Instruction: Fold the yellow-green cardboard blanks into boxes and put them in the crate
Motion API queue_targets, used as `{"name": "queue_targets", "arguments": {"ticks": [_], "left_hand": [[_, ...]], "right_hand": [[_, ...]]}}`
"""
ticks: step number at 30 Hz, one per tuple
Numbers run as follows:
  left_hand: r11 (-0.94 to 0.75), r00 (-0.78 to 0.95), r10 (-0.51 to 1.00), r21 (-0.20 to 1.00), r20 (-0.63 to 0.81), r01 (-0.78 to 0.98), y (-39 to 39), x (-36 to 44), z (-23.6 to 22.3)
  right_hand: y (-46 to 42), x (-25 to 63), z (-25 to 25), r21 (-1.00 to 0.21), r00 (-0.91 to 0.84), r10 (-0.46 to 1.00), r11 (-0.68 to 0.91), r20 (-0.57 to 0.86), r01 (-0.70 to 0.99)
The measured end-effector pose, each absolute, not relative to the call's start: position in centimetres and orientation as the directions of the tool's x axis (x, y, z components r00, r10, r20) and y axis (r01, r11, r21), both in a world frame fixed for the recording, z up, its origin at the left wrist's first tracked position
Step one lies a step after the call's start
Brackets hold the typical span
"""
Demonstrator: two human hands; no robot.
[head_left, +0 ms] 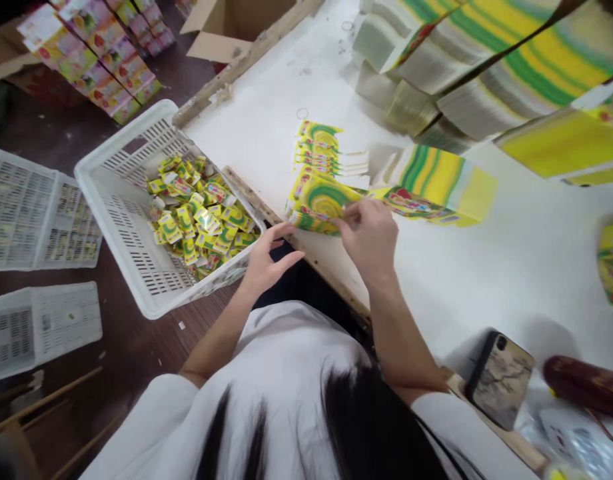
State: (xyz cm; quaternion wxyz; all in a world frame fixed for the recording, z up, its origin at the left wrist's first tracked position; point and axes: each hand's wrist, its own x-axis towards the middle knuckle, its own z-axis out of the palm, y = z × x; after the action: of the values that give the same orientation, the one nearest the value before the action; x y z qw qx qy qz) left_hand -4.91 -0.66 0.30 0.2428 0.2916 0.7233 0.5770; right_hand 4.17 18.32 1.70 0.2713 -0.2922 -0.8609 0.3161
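Note:
My right hand (371, 233) pinches the near right edge of a yellow and green printed carton (320, 199) at the table's front edge. My left hand (272, 263) is open, thumb and fingers apart, with its fingertips by the carton's lower left corner; whether they touch it I cannot tell. Just behind, an overlapping row of similar cartons (317, 150) shows white flaps toward the right. A stack of flat cartons (431, 180) lies beside my right hand. Left of the table, a white plastic crate (136, 273) holds many small yellow-green packs (206, 220).
Large piles of flat cartons (486, 80) fill the table's far right. A phone (501, 380) and a dark red bottle (586, 383) lie at near right. More crates (41, 327) stand on the floor at left, with stacked pink boxes (94, 53) and a cardboard box (221, 47) beyond.

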Motion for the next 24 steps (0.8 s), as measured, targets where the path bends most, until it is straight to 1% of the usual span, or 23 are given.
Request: {"name": "queue_targets", "arguments": {"ticks": [1, 2, 3, 5, 7, 9, 11, 13, 15, 16, 18, 20, 22, 24], "left_hand": [[0.091, -0.713, 0.701, 0.993, -0.014, 0.069, -0.2, -4.7, 0.3], [0.013, -0.713, 0.702, 1.0, -0.006, 0.004, 0.2, -4.4, 0.4], [-0.057, -0.709, 0.705, 0.997, 0.0, -0.056, 0.6, -4.2, 0.6], [-0.152, -0.697, 0.717, 0.976, -0.002, -0.159, 1.3, -3.8, 1.2], [-0.196, -0.745, 0.667, 0.961, -0.014, -0.194, 1.9, -3.5, 2.2], [-0.215, -0.847, 0.531, 0.964, -0.017, -0.154, 2.2, -3.5, 3.0], [-0.225, -0.922, 0.387, 0.969, -0.007, -0.101, 2.3, -3.7, 3.4], [-0.233, -0.947, 0.32, 0.969, 0.002, -0.077, 2.1, -3.8, 3.2], [-0.19, -0.944, 0.328, 0.979, -0.014, -0.081, 1.8, -3.8, 2.4], [-0.147, -0.932, 0.361, 0.986, -0.019, -0.078, 1.5, -3.7, 1.9], [-0.066, -0.898, 0.441, 0.997, -0.004, -0.037, 1.1, -3.5, 0.8], [-0.03, -0.871, 0.491, 0.999, 0.029, 0.016, 0.7, -3.4, 0.0], [-0.031, -0.885, 0.464, 0.999, 0.035, 0.023, 0.6, -3.4, -0.3], [-0.046, -0.931, 0.365, 0.999, 0.017, 0.001, 0.6, -3.6, -0.2]], "right_hand": [[17.7, 4.5, 2.3, -0.76, -0.704, 0.673, 0.574, 0.228, 0.303], [16.9, 4.7, 2.7, -0.814, -0.751, 0.642, 0.513, 0.155, 0.271], [16.0, 5.0, 3.1, -0.864, -0.81, 0.58, 0.449, 0.088, 0.227], [14.0, 5.4, 3.5, -0.949, -0.911, 0.413, 0.287, -0.002, 0.132], [11.9, 5.6, 3.5, -0.993, -0.953, 0.302, 0.094, -0.039, 0.07], [10.3, 5.6, 3.4, -0.999, -0.959, 0.281, -0.02, -0.044, 0.04], [9.2, 5.4, 3.3, -1.0, -0.95, 0.31, -0.006, -0.023, 0.022], [8.9, 5.1, 3.2, -0.997, -0.934, 0.356, 0.076, 0.012, 0.016], [9.3, 4.9, 3.1, -0.991, -0.915, 0.403, 0.128, 0.022, 0.032], [9.6, 4.9, 2.9, -0.99, -0.906, 0.424, 0.135, 0.016, 0.046], [10.3, 4.9, 2.7, -0.991, -0.892, 0.451, 0.12, -0.004, 0.065], [10.7, 5.2, 2.6, -0.992, -0.893, 0.45, 0.108, -0.005, 0.06], [10.3, 5.4, 2.8, -0.993, -0.9, 0.435, 0.11, 0.013, 0.039], [9.4, 5.4, 3.1, -0.991, -0.903, 0.428, 0.129, 0.033, 0.025]]}}
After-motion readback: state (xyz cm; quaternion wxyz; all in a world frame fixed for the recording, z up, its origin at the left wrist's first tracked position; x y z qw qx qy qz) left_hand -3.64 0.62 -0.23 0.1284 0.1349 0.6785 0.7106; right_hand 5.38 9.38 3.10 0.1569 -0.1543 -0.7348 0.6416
